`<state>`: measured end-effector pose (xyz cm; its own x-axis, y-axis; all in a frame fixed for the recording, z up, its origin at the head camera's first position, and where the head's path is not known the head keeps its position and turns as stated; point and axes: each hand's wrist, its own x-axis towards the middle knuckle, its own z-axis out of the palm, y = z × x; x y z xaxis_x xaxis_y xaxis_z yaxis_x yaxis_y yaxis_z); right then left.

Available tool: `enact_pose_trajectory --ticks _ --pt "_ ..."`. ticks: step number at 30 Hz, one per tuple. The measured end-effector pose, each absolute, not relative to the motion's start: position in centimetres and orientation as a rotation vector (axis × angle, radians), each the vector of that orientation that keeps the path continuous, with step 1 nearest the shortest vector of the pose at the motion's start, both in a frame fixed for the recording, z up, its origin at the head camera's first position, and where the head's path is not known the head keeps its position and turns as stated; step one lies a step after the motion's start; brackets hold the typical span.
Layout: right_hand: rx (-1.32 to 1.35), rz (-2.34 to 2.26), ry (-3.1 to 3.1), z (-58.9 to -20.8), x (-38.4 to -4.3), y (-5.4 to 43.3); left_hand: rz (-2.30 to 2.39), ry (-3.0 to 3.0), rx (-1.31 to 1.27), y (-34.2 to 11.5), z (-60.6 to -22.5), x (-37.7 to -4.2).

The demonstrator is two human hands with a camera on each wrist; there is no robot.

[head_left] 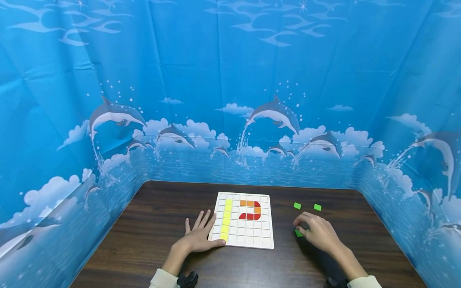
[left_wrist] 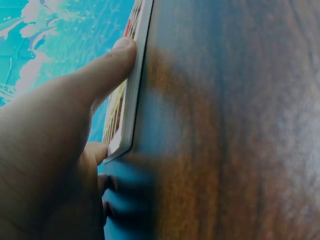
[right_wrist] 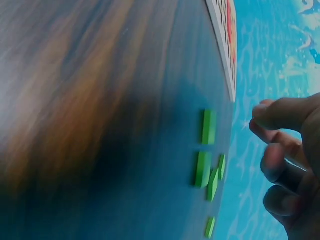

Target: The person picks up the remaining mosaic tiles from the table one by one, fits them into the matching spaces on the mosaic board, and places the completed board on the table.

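Observation:
A white gridded board (head_left: 250,236) lies on the table, with a column of yellow tiles (head_left: 226,218) and a curved shape of orange tiles (head_left: 248,203) and red tiles (head_left: 248,217). My left hand (head_left: 198,238) rests at its left side, fingers spread, thumb (left_wrist: 112,65) on the near edge. To the right of the board, my right hand (head_left: 318,232) hovers over green tiles (head_left: 299,233), partly hiding them. Its fingers are loosely bent, and no tile shows between them. Several green tiles (right_wrist: 203,169) lie below that hand in the right wrist view.
Two more green tiles, a left one (head_left: 297,205) and a right one (head_left: 317,207), lie beyond my right hand. A blue dolphin-print curtain (head_left: 230,100) surrounds the dark wooden table (head_left: 162,208) at the back and sides.

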<state>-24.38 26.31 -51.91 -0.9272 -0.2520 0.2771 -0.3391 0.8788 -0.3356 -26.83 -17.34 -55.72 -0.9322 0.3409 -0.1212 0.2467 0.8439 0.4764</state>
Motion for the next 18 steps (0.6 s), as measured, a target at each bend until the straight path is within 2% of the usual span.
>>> enact_pose_trajectory --ticks 4,18 --pt "0.471 0.565 -2.873 -52.3 -23.8 27.5 0.704 2.807 0.457 -17.3 -55.0 -26.5" --pt "0.601 0.499 -2.846 -53.7 -23.4 28.6 0.644 2.845 0.427 -17.5 -57.0 -27.6"
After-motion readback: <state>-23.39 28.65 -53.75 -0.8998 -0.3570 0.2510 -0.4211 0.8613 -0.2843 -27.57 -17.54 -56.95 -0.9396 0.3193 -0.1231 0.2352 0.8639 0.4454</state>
